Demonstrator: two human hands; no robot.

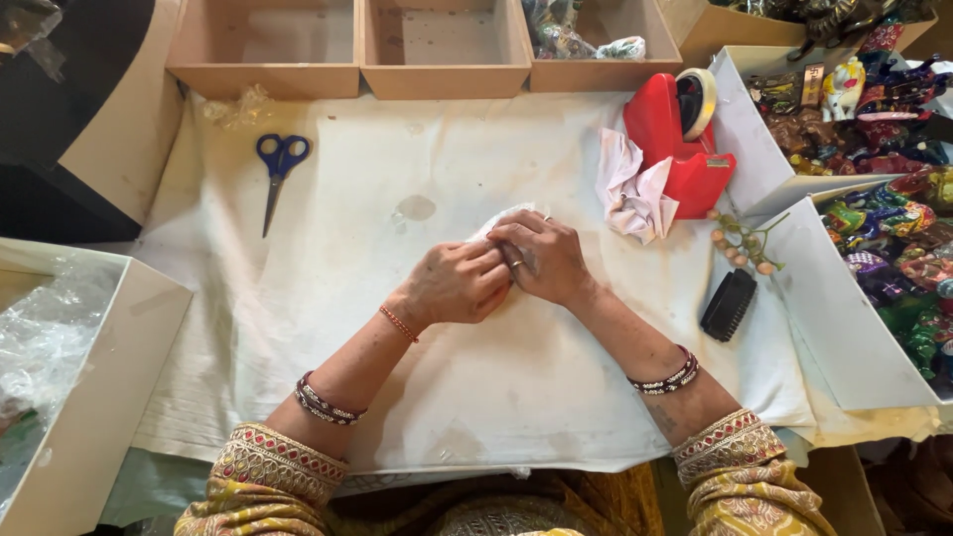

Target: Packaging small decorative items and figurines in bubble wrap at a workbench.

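1. My left hand [457,283] and right hand [544,258] meet mid-bench, both closed around a small white paper-wrapped bundle [499,216]; only its far edge shows.
2. The bundle rests on the stained white cloth [417,328] that covers the bench.
3. Right of my hands lies a black brush [729,305], with white boxes of colourful figurines [893,248] beyond it.
4. Farther off: blue scissors [278,174] on the left, crumpled paper [630,189] against a red tape dispenser [680,139] on the right.
5. Farthest, wooden trays [437,74].
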